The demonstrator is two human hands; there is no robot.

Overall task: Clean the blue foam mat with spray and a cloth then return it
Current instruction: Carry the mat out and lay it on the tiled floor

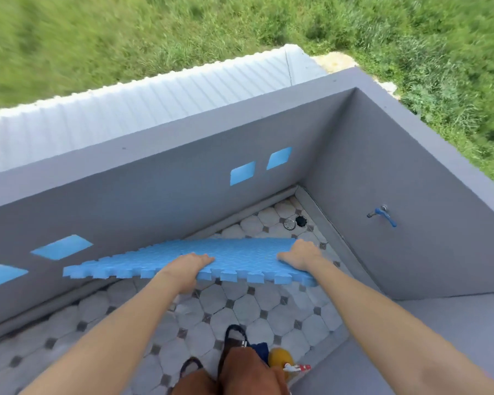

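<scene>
Over tiled balcony floor [240, 306], both hands, left hand [187, 269] and right hand [298, 256], clasp blue foam mat [234, 252].

The mat [211, 252] is light blue with a fine embossed texture and toothed edges. The wall [154, 192] behind the mat is grey with blue diamond openings. The floor [240, 306] under the mat has pale octagonal tiles with small dark squares. The tap [382, 215] right of the mat is blue.

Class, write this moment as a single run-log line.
stage: carrying | blue foam mat: held level above tiled floor | left hand: grips near edge | right hand: grips right corner | spray bottle: by feet
</scene>
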